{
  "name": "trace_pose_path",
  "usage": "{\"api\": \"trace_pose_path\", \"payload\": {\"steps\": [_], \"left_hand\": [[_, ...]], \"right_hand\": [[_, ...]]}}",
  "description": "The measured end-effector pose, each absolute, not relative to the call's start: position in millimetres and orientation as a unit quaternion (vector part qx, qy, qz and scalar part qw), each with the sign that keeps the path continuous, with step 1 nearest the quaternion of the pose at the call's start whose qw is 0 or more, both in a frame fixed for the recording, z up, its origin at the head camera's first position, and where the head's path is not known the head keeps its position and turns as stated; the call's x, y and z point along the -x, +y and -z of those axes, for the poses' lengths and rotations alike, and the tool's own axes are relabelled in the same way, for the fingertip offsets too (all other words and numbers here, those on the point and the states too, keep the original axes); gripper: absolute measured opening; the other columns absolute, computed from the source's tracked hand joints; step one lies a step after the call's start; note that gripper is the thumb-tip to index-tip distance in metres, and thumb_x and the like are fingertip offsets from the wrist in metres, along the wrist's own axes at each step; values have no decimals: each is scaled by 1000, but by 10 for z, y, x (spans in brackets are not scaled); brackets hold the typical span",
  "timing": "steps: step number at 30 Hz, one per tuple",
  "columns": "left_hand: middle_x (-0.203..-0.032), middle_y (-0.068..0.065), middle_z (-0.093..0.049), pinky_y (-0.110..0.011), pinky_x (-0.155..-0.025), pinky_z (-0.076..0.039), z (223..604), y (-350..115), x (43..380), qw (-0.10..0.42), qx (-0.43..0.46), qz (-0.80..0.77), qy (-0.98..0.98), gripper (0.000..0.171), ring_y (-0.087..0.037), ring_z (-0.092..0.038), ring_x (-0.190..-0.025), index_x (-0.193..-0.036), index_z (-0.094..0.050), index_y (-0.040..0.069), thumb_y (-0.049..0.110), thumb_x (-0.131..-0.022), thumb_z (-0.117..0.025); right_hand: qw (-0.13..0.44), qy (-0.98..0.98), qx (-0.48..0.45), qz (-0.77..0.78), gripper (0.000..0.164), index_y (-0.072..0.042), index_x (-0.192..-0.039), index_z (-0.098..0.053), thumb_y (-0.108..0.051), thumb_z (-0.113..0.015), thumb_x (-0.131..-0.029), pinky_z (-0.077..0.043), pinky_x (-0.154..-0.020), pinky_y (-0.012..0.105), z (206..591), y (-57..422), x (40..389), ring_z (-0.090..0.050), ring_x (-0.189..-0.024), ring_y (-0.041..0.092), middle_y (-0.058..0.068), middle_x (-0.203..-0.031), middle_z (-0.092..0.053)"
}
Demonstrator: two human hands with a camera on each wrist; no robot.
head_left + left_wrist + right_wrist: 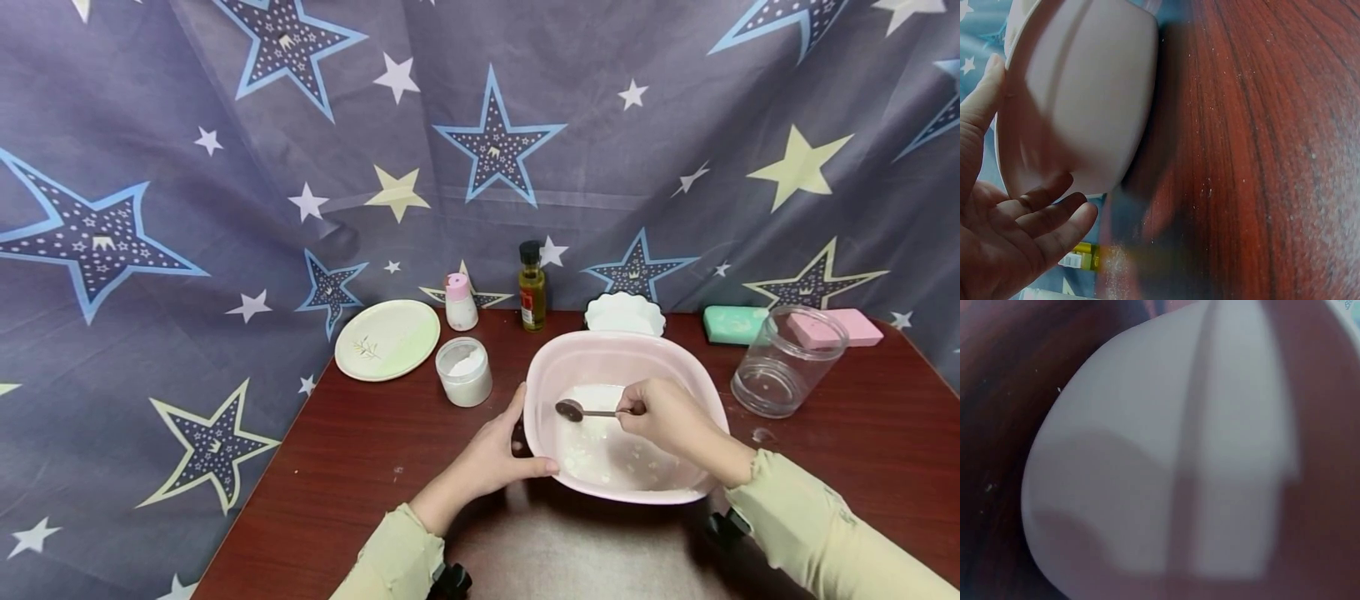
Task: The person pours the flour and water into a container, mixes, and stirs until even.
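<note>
In the head view, my right hand pinches the handle of a small dark brown spoon over the pink basin. A thin whitish layer with bubbles or lumps lies in the basin's bottom. At the basin's left end, my left hand is spread around the outside, thumb near the front rim. From the left wrist, the left hand shows loosely extended fingers at the basin's outer wall. The right wrist view shows mostly the basin's outside, blurred; the spoon is not visible there.
Left of the basin stand a jar of white powder, a pink-capped shaker and a plate. An oil bottle and a scalloped white dish are behind. On the right are a clear jar, a green sponge and a pink sponge.
</note>
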State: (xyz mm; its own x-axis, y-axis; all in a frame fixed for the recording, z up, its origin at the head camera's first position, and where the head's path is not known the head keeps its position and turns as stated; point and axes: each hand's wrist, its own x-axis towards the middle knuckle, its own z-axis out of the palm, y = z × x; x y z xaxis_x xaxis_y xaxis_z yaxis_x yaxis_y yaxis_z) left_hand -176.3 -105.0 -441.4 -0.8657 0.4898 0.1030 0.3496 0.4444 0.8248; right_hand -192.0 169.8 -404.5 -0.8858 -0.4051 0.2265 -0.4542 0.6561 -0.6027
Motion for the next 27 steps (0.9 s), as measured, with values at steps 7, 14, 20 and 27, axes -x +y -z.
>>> {"api": "trace_pose_path", "payload": {"steps": [7, 14, 20, 27], "left_hand": [[-146, -13, -46, -35, -84, -55, 4434, -1057, 1763, 72, -248, -464, 847, 112, -20, -57, -112, -158, -12, 12, 33, -75, -86], [-151, -11, -39, -36, -83, -56, 4416, -1062, 1758, 71, -250, -458, 850, 112, -19, -56, -113, -158, -12, 12, 34, -76, -85], [-147, -13, -45, -37, -83, -56, 4426, -1056, 1763, 70, -251, -460, 849, 113, -20, -57, -112, -158, -11, 12, 32, -76, -86], [-144, -15, -47, -37, -84, -56, 4424, -1054, 1763, 74, -252, -469, 843, 112, -21, -58, -112, -157, -11, 10, 30, -76, -86]], "right_hand": [[78, -926, -220, -297, 24, -18, -63, -64, 4, -65, -72, -38, -57, 24, 4058, 1677, 1978, -42, -59, 6, -13, -57, -48], [100, -931, -226, -269, 25, -17, -61, -62, 5, -65, -72, -38, -54, 24, 4070, 1710, 1999, -42, -57, 7, -11, -57, -50], [100, -941, -222, -237, 24, -18, -62, -61, 3, -66, -73, -39, -56, 27, 4047, 1802, 1998, -43, -57, 8, -11, -57, -50], [92, -950, -215, -209, 26, -20, -60, -56, 1, -67, -72, -37, -53, 29, 3980, 1941, 1957, -41, -55, 10, -12, -56, -45]]}}
